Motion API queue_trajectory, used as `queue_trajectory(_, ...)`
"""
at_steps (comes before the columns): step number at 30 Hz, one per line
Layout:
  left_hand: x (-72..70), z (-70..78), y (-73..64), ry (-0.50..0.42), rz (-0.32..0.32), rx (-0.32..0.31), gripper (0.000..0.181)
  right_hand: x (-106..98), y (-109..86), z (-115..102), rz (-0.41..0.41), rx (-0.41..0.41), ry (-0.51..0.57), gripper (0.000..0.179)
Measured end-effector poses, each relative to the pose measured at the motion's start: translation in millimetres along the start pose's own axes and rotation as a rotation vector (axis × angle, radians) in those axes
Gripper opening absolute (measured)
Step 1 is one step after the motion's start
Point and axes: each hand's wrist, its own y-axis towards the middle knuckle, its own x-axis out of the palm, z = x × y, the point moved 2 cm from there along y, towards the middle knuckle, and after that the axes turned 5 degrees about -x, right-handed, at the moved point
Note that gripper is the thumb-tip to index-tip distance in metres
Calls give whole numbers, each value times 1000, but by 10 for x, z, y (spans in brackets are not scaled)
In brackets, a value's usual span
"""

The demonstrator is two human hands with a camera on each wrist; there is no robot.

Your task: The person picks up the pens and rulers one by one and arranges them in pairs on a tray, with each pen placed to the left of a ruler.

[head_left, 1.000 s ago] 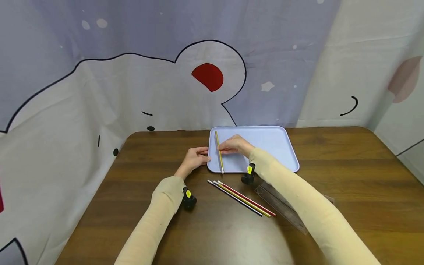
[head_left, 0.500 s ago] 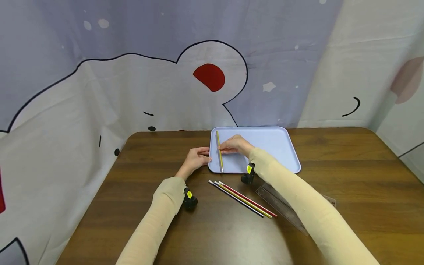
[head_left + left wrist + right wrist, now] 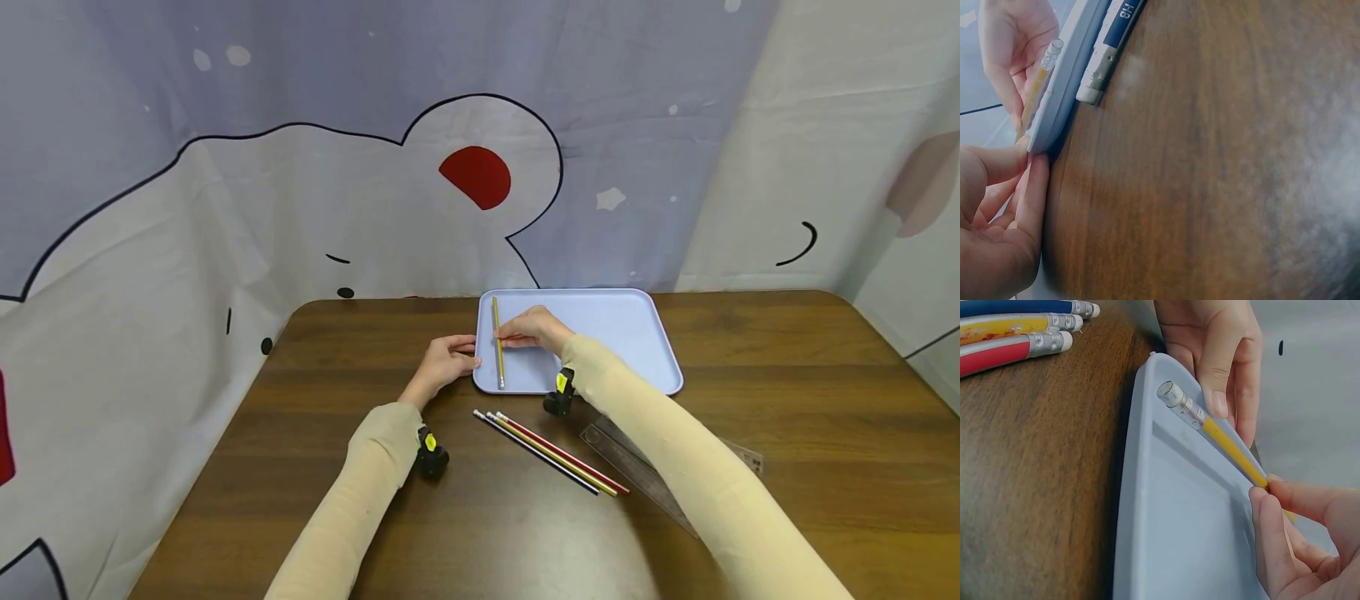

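Between thumb and fingertips, my right hand [image 3: 536,327] pinches a yellow pencil [image 3: 499,362] around its middle. The pencil lies along the left side of a pale blue tray [image 3: 607,337], its white eraser [image 3: 1170,393] inside the near rim. My left hand [image 3: 442,365] grips the tray's left edge, with the thumb [image 3: 1215,381] at the rim and fingers outside and below. In front of the tray, a dark blue pencil [image 3: 534,452], a second yellow pencil [image 3: 581,472] and a red pencil [image 3: 592,470] lie side by side, eraser ends toward the tray.
A clear plastic ruler [image 3: 637,471] lies on the wooden table [image 3: 825,417], partly covered by my right sleeve [image 3: 697,458]. Behind the table's back edge hangs a printed curtain [image 3: 360,200].
The held pencil has turned slightly, and its eraser end has come from over the near rim to inside the tray. Both hands stay nearly where they were.
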Motion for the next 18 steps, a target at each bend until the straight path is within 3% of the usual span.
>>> queue_trajectory(18,4,10,-8,-5,5,-18,48,9,71,6,43,6,2,22)
